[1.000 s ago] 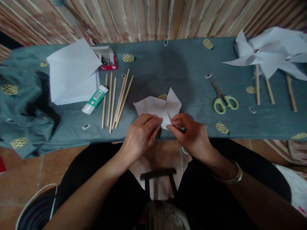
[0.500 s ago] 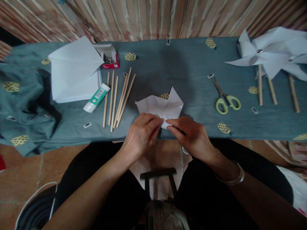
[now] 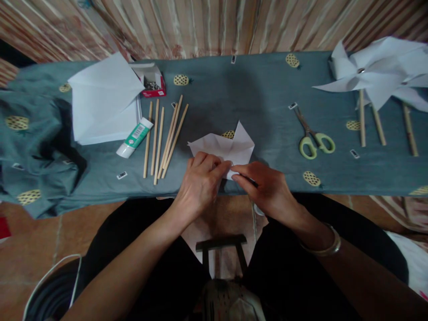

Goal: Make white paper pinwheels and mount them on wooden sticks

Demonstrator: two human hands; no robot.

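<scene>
A white sheet of paper (image 3: 238,150), cut and partly folded with one pointed corner standing up, lies at the table's front edge. My left hand (image 3: 203,180) presses on its near part, fingers bent and thumb reaching toward the middle. From the other side, my right hand (image 3: 262,185) pinches the folded paper between thumb and forefinger. Both thumbs and fingertips meet close together, hiding the paper's centre. Beyond my left hand lie several thin wooden sticks (image 3: 161,142). Green-handled scissors (image 3: 314,139) rest to the right of my right hand.
At the left are a stack of white paper (image 3: 103,107), a green-and-white tube (image 3: 134,137) and an open red box (image 3: 154,87) of small metal pieces. Finished paper pinwheels (image 3: 377,73) on sticks lie at the right. A patterned grey-green cloth (image 3: 214,76) covers the table.
My left hand has shifted slightly up and right, its thumb now closer to the right fingertips. My right hand keeps its pinch on the paper, almost unmoved.
</scene>
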